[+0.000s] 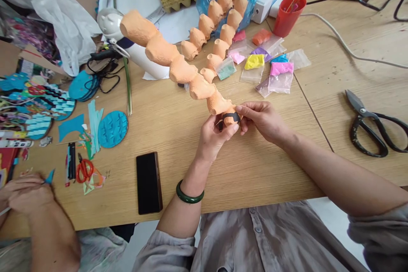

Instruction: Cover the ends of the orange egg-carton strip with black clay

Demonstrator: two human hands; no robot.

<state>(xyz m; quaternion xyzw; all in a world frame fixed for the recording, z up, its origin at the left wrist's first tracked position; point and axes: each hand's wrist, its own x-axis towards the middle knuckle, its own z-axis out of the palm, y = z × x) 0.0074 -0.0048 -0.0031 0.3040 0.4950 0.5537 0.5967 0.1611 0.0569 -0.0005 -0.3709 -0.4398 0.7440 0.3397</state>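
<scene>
An orange strip of egg-carton cups (pixel 183 69) slants up and leftward off the table, its near end between my two hands. My left hand (pixel 214 134) pinches that end cup from below and the left. From the other side my right hand (pixel 259 119) has thumb and fingers closed on the same cup. A black band (pixel 231 117) lies across the cup between my fingertips; its ends are partly hidden by the fingers. Beyond my hands, two more orange cup strips (pixel 227 34) rest on the table by a blue plastic bag.
Small bags of coloured clay (pixel 255 61) and a red cup (pixel 289 15) stand beyond my right hand. Large scissors (pixel 366 119) lie at right. A phone (pixel 149 182), small red scissors (pixel 84 169) and a blue disc (pixel 113 129) are at left, near another person's hands (pixel 28 191).
</scene>
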